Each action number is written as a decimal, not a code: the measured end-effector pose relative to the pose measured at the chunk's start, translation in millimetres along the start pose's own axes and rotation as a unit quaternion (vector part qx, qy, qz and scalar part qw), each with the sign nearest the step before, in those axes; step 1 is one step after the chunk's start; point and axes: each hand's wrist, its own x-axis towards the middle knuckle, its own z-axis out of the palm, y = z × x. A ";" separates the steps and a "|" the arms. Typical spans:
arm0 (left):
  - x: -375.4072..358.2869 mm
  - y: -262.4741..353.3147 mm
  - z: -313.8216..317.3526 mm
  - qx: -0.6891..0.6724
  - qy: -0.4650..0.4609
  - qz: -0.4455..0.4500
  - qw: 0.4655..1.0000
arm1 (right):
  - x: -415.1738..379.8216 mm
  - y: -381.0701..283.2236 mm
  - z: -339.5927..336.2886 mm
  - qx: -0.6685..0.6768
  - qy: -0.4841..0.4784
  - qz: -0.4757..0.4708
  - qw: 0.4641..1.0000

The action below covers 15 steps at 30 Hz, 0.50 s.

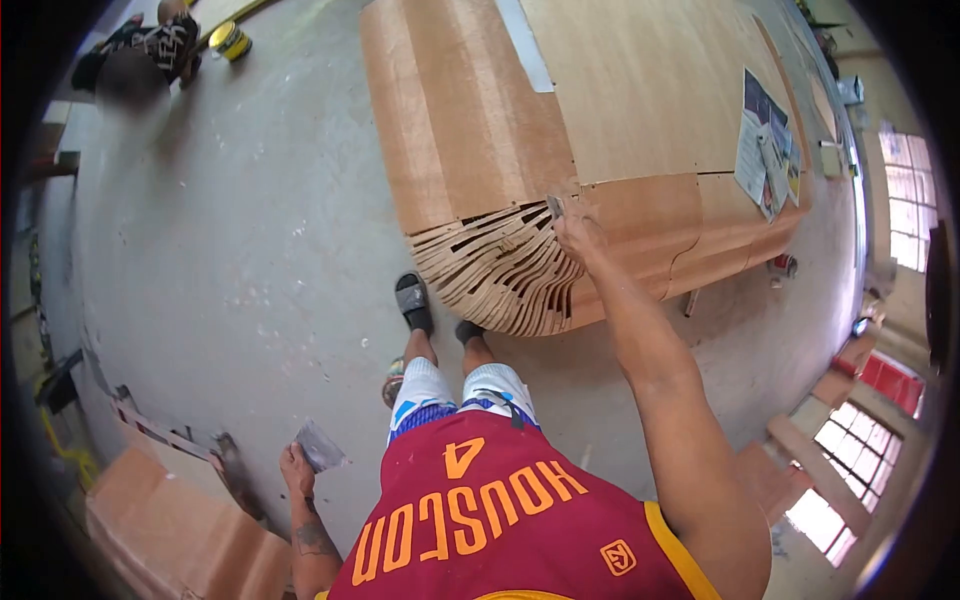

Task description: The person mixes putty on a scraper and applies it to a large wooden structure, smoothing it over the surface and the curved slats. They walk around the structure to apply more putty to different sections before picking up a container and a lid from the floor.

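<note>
My right hand (pixel 580 232) is closed on a small putty knife (pixel 555 207), its blade at the corner of a curved plywood piece (pixel 480 130). Below that blade, thin bent wood strips (pixel 500 265) fan around the rounded corner, with dark gaps between them. Down by my left side, my left hand (pixel 297 468) grips a flat greyish scraper plate (pixel 320 447), held away from the wood. The fingers of the right hand partly hide the knife's handle.
Papers (pixel 768 150) lie on the plywood's right part. A can (pixel 784 265) stands on the floor beyond it. A person (pixel 150 50) crouches at upper left near a yellow bucket (pixel 230 41). Another curved wooden piece (pixel 180 530) is at lower left.
</note>
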 end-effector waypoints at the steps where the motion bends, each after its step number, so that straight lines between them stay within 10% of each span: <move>1: -0.4 -15.4 9.3 -0.016 -0.012 -0.028 0.999 | -1.5 -4.6 -0.9 -0.010 -0.006 0.010 1.000; 8: 6.7 -46.1 43.2 -0.057 -0.026 -0.067 0.996 | 13.1 38.5 41.0 -0.037 0.129 -0.131 0.982; 15: 41.7 29.6 27.7 -0.070 0.001 0.029 0.997 | 2.4 2.6 3.3 -0.033 -0.008 -0.024 0.999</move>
